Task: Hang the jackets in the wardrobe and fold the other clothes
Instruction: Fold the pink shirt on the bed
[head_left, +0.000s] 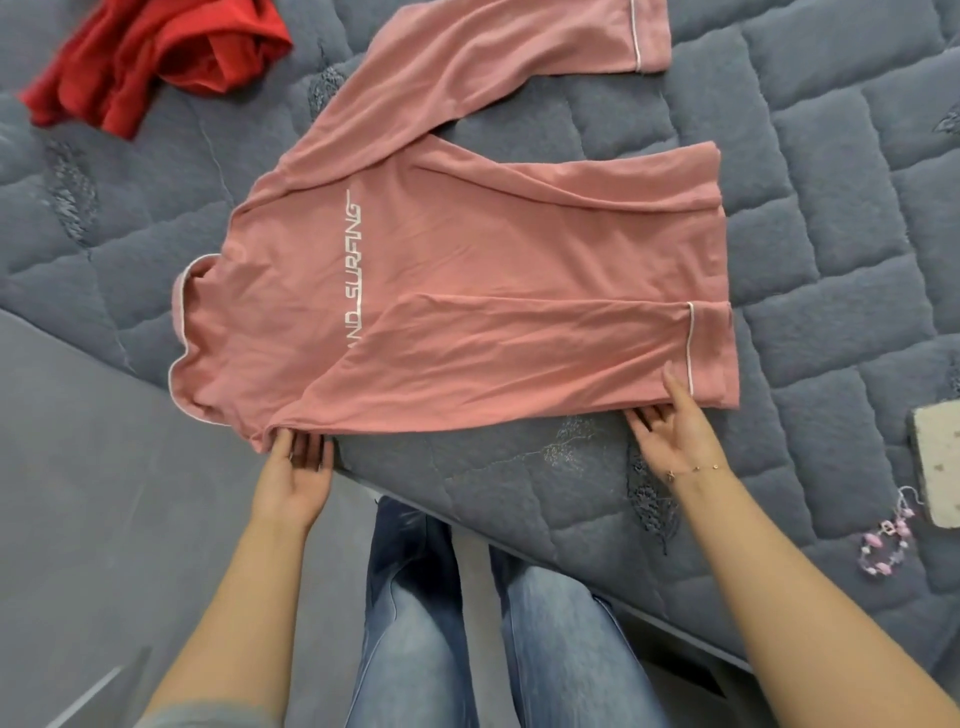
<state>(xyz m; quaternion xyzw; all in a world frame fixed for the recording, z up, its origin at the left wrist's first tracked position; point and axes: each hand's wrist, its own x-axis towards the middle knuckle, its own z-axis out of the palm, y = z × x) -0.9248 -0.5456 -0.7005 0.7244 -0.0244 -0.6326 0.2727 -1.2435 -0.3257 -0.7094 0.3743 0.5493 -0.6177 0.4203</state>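
Observation:
A pink long-sleeved top (467, 260) with white piping and white lettering lies back-up on the grey quilted bed (805, 156). Its near side and sleeve are folded inward over the back; the far sleeve stretches toward the top of the view. My left hand (296, 467) lies palm up at the near shoulder fold, fingers slipped under the fabric edge and thumb on it. My right hand (675, 431) is palm up at the near hem, its thumb on the cloth and its fingers relaxed below the edge. A crumpled red garment (156, 57) lies at the far left.
A beige box-like object (940, 462) and a pink bead bracelet (883, 545) lie on the bed at the right. The bed's near edge runs diagonally in front of my jeans-clad legs (467, 623). Grey floor (78, 519) shows at the left.

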